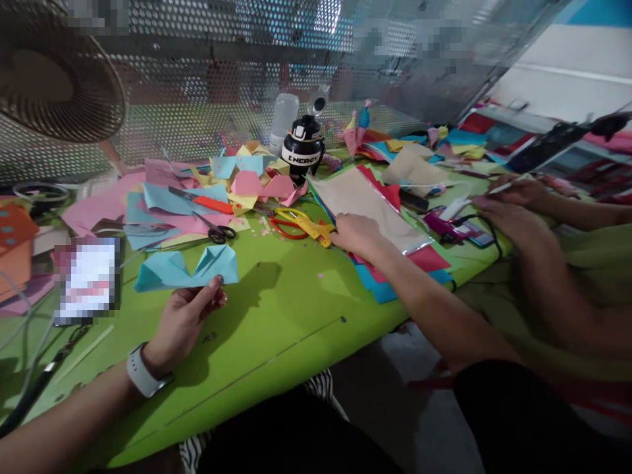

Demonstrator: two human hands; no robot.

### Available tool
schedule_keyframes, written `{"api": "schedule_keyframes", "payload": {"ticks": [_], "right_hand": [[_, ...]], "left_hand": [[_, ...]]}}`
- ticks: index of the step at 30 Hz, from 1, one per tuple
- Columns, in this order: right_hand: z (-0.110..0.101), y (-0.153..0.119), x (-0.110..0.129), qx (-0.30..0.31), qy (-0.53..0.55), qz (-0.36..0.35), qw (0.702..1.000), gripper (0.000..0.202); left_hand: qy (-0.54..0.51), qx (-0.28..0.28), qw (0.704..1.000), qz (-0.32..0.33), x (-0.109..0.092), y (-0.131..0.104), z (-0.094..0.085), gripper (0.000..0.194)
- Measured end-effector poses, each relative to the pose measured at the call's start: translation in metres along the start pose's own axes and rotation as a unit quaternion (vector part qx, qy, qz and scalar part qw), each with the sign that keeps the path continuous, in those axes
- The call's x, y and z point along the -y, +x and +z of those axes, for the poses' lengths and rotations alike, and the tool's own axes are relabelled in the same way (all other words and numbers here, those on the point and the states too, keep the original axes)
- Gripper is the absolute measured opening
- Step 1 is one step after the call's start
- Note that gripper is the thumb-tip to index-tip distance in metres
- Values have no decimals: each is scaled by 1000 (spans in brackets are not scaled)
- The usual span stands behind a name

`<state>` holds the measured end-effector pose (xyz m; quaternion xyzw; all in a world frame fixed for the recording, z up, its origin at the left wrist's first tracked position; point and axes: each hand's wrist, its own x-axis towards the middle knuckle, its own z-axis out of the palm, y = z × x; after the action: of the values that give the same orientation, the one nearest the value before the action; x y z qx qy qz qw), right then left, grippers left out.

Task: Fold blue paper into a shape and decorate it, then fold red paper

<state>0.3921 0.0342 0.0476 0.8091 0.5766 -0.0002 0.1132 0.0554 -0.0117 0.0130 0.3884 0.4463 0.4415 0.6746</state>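
Observation:
A folded light-blue paper (217, 263) with cut, creased edges is pinched between the thumb and fingers of my left hand (190, 313), raised a little over the green table. My right hand (360, 236) reaches across to a yellow-handled tool (311, 227) that looks like scissors or shears. Its curled fingers are at the end of the yellow handle; the fingertips are partly hidden. Red handles (289, 228) lie against that tool. Under my right wrist is a stack of coloured sheets, with a beige sheet (363, 191) in a clear sleeve on top.
Black scissors (220, 232) and an orange cutter (213, 204) lie by heaped paper scraps (261, 185). A black bottle (302, 151) stands behind. A phone (89, 280) lies left, below a fan (54, 72). At right, another person's hands (513, 210) hold a white stick-like item.

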Motion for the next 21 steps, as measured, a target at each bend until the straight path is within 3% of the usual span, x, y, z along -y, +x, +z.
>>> {"api": "schedule_keyframes", "payload": {"ticks": [9,15,21], "right_hand": [[12,1,-2,-6,-7,42,999,38],[6,-13,-12,-74,-11,62,995,41],[-27,-35,-49,-216,-4,102,971,38]], "left_hand": [[7,6,1000,7,0,0,0,35],[9,0,1000,11,-3,-1,2,35],[17,6,1000,-1,-2,-1,1,37]]}}
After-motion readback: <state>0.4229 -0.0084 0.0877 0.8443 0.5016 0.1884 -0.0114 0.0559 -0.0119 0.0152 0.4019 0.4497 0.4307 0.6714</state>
